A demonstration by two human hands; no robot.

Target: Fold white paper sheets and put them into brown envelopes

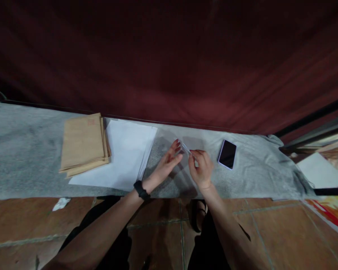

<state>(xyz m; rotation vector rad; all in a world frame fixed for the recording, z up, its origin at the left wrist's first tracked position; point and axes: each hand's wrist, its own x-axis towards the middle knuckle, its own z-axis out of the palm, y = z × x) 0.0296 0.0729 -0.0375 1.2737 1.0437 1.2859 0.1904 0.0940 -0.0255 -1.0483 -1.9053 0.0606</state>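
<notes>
From where I stand, the slim pale item in the right hand is too small and blurred to identify; whether the left hand touches it cannot be told. Brown paper packets partly hide the white sheets, the uppermost packet's reddish mark being illegible. The right edge cuts off a colourful print.

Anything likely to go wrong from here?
1. The thin white item might slip: the right hand seems to pinch just one end, with the left hand open.
2. The phone lies beside the right hand, so a sideways sweep could bump it.
3. The brown envelopes overlap the white sheets; pulling either could drag the other.
</notes>
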